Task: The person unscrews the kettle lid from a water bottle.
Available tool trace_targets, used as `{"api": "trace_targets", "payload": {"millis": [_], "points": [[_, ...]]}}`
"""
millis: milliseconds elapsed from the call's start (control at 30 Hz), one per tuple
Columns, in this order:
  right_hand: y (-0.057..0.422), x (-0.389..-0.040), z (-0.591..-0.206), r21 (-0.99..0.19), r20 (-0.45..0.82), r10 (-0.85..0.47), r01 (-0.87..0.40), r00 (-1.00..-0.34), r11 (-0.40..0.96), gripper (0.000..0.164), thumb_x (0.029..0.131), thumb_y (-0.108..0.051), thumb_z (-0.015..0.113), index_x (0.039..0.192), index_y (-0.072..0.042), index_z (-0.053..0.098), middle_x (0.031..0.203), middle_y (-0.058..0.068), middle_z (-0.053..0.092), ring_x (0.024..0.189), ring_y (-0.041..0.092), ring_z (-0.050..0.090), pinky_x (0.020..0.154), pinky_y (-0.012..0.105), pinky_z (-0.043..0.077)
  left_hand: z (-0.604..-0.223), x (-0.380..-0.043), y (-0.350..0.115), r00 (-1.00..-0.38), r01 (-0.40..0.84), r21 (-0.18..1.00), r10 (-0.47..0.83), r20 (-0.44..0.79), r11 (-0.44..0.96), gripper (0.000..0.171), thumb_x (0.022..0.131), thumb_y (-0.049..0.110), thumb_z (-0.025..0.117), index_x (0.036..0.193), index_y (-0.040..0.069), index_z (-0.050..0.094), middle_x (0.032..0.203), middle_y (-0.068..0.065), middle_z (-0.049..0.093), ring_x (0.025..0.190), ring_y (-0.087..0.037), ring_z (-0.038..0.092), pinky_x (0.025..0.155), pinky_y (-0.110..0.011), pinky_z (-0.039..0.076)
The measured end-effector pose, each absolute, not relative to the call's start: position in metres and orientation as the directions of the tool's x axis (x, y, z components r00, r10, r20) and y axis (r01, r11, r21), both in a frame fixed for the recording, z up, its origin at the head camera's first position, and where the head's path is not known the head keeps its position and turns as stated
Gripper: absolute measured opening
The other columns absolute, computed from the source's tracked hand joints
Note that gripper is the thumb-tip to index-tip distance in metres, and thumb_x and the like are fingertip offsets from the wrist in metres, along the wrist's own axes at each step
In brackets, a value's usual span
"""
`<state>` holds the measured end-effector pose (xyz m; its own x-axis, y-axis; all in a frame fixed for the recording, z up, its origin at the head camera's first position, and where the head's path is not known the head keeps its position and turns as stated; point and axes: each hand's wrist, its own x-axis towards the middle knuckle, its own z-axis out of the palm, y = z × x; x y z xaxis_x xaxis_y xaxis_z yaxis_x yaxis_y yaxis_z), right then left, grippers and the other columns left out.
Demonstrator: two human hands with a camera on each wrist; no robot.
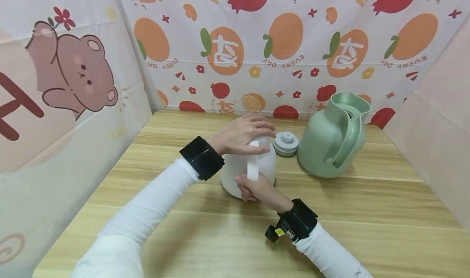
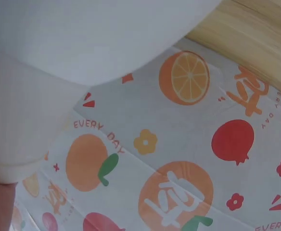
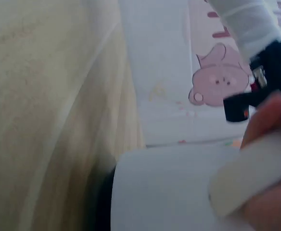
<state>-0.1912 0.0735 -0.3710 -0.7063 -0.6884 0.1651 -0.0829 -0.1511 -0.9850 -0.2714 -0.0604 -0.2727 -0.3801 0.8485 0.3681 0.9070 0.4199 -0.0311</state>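
White jug (image 1: pixel 230 176) stands upright on the bench (image 1: pixel 227 245), under the fingers of the left hand (image 1: pixel 244 135). Fingers of the right hand (image 1: pixel 258 190) are clamped around the lower part of its handle (image 1: pixel 252 170); left fingers and thumb curve around its top, thumb apart from the others.

Right wrist view shows the handle's lower end between the right fingers, covered from the head view. It also shows a dark strip along the jug's foot; base or shadow, cannot tell.

Left wrist view gives the jug's white surface close up, cut off by the frame, with a sliver of skin lower left. The jug's mouth is hidden by the left fingers; contact there is hard to make out.

Just right of the left fingertips, a grey stopper (image 1: pixel 286 144) sits on the bench. Farther right of them stands a green jug (image 1: pixel 319 147), handle toward the viewer. Beyond the fingers hangs a fruit-printed cloth (image 1: pixel 253 78).
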Motion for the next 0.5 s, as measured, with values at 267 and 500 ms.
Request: {"api": "trace_targets", "payload": {"millis": [267,500], "points": [[0.058,-0.173,-0.369,-0.99,0.12,-0.367,-0.082,-0.922,-0.118,0.038,0.092,-0.015,0.052,0.057,-0.006,0.039,0.05,0.0,0.034,0.045,0.013,0.032,0.046,0.024,0.028,-0.276,-0.268,-0.058,-0.373,0.889,-0.086,0.821,0.432,0.449,0.042,0.081,0.035,0.04,0.107,0.012,0.064,0.116,-0.006,0.059,0.113,-0.026,0.046,0.102,-0.045,0.025],[0.056,-0.169,-0.369,-0.987,0.158,-0.261,-0.143,-0.952,-0.078,0.041,0.093,-0.006,0.05,0.053,-0.005,0.041,0.046,0.0,0.035,0.042,0.013,0.034,0.043,0.023,0.027,-0.276,-0.263,-0.05,-0.425,0.845,-0.121,0.79,0.442,0.522,0.038,0.083,0.033,0.04,0.104,0.014,0.065,0.115,-0.005,0.06,0.114,-0.026,0.047,0.099,-0.042,0.029]]}}
